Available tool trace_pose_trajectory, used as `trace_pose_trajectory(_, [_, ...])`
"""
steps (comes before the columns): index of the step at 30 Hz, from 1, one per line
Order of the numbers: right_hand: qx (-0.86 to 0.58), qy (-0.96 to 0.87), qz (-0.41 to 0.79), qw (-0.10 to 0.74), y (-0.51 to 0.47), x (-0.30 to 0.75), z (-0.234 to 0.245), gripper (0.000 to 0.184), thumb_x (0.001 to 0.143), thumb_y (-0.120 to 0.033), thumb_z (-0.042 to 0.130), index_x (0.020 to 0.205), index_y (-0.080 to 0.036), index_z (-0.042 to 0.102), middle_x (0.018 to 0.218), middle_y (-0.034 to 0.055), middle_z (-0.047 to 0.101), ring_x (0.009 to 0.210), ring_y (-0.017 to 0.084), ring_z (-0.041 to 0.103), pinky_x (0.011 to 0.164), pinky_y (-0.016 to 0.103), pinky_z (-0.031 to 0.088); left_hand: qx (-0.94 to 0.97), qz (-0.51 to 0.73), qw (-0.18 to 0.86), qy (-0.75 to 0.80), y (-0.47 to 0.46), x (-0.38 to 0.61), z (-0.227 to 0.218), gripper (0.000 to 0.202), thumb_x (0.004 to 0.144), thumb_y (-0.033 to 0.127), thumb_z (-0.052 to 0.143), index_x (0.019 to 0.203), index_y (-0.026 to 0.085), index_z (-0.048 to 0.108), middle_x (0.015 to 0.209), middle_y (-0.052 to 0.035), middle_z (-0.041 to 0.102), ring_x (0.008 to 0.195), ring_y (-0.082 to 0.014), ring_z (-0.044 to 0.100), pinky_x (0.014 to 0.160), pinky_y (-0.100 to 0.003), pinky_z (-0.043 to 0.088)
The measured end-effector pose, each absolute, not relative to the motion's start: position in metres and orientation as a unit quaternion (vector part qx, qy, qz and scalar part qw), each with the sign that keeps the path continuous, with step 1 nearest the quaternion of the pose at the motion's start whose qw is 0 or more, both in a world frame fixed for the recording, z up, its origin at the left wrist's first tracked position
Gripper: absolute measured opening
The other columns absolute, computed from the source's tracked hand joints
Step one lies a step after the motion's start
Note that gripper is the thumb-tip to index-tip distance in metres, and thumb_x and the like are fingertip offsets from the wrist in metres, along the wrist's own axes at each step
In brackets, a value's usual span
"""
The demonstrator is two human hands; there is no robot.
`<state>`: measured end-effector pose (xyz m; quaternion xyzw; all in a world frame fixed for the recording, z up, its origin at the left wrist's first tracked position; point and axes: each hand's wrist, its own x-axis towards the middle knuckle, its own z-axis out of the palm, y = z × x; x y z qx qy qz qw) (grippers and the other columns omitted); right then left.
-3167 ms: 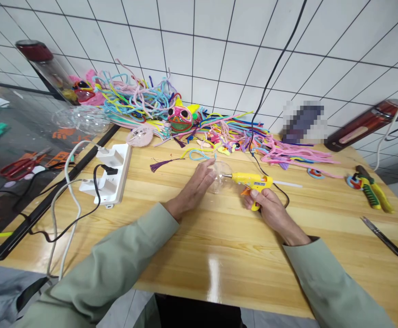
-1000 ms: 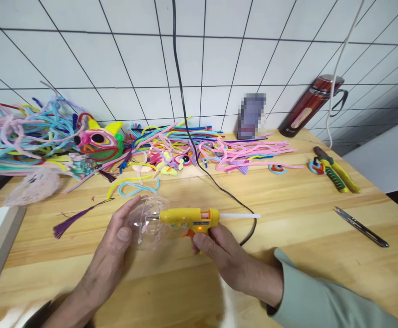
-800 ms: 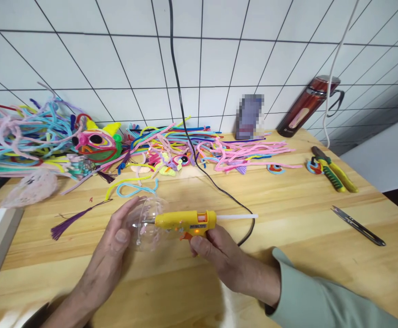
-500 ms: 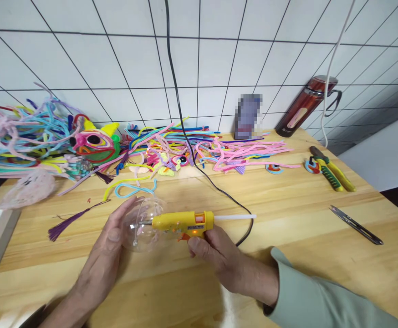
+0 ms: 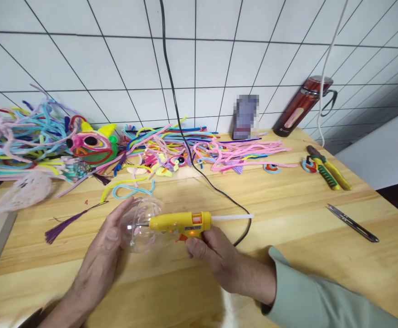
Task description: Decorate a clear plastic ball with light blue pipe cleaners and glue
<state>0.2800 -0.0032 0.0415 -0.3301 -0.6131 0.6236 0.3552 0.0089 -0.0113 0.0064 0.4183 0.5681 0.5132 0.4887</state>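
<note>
My left hand (image 5: 99, 262) cups a clear plastic half-sphere (image 5: 147, 224) that rests on the wooden table (image 5: 288, 237), fingers curved around its left side. My right hand (image 5: 216, 259) grips the handle of a yellow glue gun (image 5: 180, 223) with a white glue stick at its back. The gun's metal nozzle points left and reaches inside the clear shell. A black cord (image 5: 185, 150) runs from the gun up the tiled wall.
Heaps of coloured pipe cleaners (image 5: 171, 146) and a pipe-cleaner fish face (image 5: 91, 146) lie along the wall. A purple tassel (image 5: 65, 223) lies left of my hands. Pliers (image 5: 329, 173), a dark blade tool (image 5: 352, 223) and a red bottle (image 5: 301, 107) sit at the right.
The view has swung right and closer since the oldest frame. Over the last second both hands, the gun and the shell have shifted slightly left; the nozzle stays inside the shell.
</note>
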Motion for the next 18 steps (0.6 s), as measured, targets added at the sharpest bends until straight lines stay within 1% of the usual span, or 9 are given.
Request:
trace_pose_trajectory(3, [-0.323,-0.616,0.622,0.359,-0.0023,0.2799,0.0402,0.036,0.104,-0.054,0.052,0.085,-0.023,0.055,0.079,-0.0019,0.049,0.071,0.015,0.043,0.067,0.029,0.039,0.416,0.515,0.475,0.580,-0.0089,0.0074,0.0039,0.083,0.083,0.079,0.069,0.153,0.037,0.057,0.160,-0.0034,0.061,0.149,-0.0412,0.055,0.135,-0.060,0.030])
trace_pose_trajectory(7, [-0.321,-0.618,0.619,0.362,-0.0023,0.2800,0.0395,0.037,0.104,-0.055,0.052,0.085,-0.023,0.055,0.079,-0.0017,0.050,0.072,0.016,0.044,0.073,0.031,0.042,0.414,0.513,0.476,0.582,-0.0105,0.0093,0.0080,0.081,0.083,0.079,0.068,0.152,0.038,0.057,0.162,-0.0020,0.059,0.146,-0.0402,0.058,0.134,-0.057,0.034])
trace_pose_trajectory(11, [-0.322,-0.618,0.620,0.361,-0.0027,0.2802,0.0414,0.037,0.104,-0.055,0.052,0.087,-0.023,0.056,0.080,-0.0017,0.050,0.072,0.016,0.043,0.073,0.031,0.042,0.407,0.513,0.491,0.575,-0.0116,0.0105,0.0099,0.081,0.084,0.077,0.070,0.153,0.039,0.055,0.163,-0.0023,0.059,0.150,-0.0391,0.054,0.136,-0.058,0.029])
trace_pose_trajectory(13, [-0.319,-0.618,0.622,0.360,-0.0026,0.2803,0.0425,0.037,0.104,-0.055,0.052,0.087,-0.023,0.056,0.080,-0.0019,0.049,0.072,0.015,0.042,0.073,0.030,0.042,0.398,0.518,0.491,0.576,-0.0100,0.0096,0.0071,0.083,0.082,0.078,0.071,0.153,0.037,0.056,0.161,-0.0034,0.060,0.150,-0.0402,0.054,0.135,-0.060,0.028])
trace_pose_trajectory(15, [-0.321,-0.620,0.622,0.356,-0.0025,0.2805,0.0431,0.038,0.105,-0.056,0.051,0.087,-0.023,0.056,0.079,-0.0019,0.048,0.072,0.015,0.042,0.071,0.030,0.041,0.390,0.527,0.486,0.578,-0.0076,0.0081,0.0032,0.086,0.079,0.080,0.073,0.151,0.035,0.058,0.160,-0.0052,0.061,0.147,-0.0423,0.056,0.134,-0.062,0.030])
trace_pose_trajectory(18, [-0.328,-0.628,0.615,0.347,-0.0023,0.2810,0.0427,0.042,0.104,-0.060,0.050,0.088,-0.023,0.056,0.077,-0.0020,0.047,0.070,0.015,0.041,0.065,0.029,0.038,0.387,0.536,0.481,0.576,-0.0059,0.0075,0.0008,0.088,0.077,0.080,0.075,0.149,0.033,0.061,0.160,-0.0053,0.061,0.144,-0.0425,0.059,0.134,-0.060,0.032])
